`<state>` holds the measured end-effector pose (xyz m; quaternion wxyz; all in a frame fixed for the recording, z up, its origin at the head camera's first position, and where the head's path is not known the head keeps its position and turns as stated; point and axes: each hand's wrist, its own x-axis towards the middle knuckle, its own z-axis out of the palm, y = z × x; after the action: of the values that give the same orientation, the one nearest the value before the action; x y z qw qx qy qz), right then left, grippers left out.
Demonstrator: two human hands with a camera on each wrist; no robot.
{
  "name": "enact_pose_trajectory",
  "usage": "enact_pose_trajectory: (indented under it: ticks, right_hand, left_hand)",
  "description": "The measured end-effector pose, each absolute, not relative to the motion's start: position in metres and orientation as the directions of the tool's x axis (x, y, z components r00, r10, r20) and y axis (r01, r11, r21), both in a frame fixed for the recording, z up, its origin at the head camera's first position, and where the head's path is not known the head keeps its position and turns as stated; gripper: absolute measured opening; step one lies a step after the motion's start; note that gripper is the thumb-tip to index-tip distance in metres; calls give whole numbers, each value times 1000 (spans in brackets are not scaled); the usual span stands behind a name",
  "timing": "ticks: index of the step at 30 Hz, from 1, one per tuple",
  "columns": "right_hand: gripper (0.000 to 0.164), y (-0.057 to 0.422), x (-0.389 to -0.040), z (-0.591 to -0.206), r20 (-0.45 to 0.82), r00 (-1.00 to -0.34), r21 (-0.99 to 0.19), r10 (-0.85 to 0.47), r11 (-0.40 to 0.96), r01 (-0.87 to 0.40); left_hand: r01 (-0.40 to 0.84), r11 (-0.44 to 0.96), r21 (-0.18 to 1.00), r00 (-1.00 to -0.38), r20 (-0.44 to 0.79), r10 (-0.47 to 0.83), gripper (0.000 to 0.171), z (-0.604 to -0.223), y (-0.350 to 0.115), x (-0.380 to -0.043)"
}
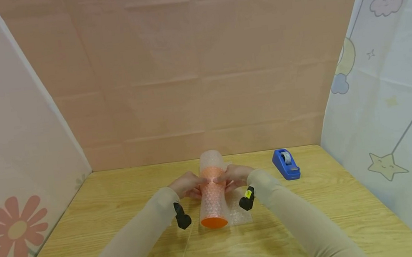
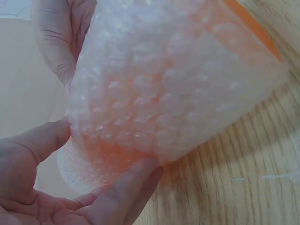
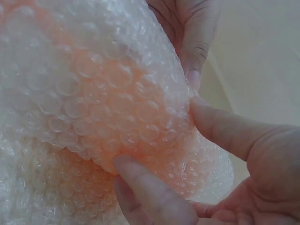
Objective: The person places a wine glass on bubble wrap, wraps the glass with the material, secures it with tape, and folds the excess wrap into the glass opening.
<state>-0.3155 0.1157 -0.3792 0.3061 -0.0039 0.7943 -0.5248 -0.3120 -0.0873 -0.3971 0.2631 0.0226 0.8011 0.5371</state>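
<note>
An orange object (image 1: 214, 223), narrow in the middle and flared at its near end, lies rolled in clear bubble wrap (image 1: 213, 203) on the table. My left hand (image 1: 188, 184) grips the roll from the left, thumb on top and fingers low along the side. From the right, my right hand (image 1: 238, 174) holds it the same way, the two thumbs close together over the narrow part. Bubbles press under the right fingertips (image 3: 126, 164) in the right wrist view. A flat flap of bubble wrap (image 1: 240, 213) spreads out on the right, partly under the roll.
A blue tape dispenser (image 1: 286, 165) with a roll of tape stands at the back right of the wooden table (image 1: 124, 208). A thin pale strip (image 1: 186, 245) lies in front of my left wrist. Cloth-covered walls (image 1: 192, 71) enclose the back and both sides.
</note>
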Motion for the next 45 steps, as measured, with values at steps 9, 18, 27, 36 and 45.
enact_pose_trajectory:
  ticks: [9,18,27,36,45]
  right_hand:
    - [45,120,-322,-385,-507,-788,-840,-350,406,360]
    - [32,126,-323,-392,-497,-773,-858,-394,358,369]
    - [25,135,-323,-400,-491,-774,-869,-400,290,401]
    - [26,140,-320,-399,-483,-778,-874,-402,280,398]
    - [40,140,-318,-394,-482,-787,-844,-386,447,298]
  left_hand:
    - [-234,426,874,-872,-382,305,30,-397,-85,-308]
    - [-207,445,871,-881,-363,302,36,-399,-81,-306]
    - [-196,446,873,-877,-360,319,36,-398,-76,-306]
    - [-199,453,869,-884,-359,300,39,-398,-73,-305]
    - [-197,443,874,-886,-353,302,39,-399,-74,-303]
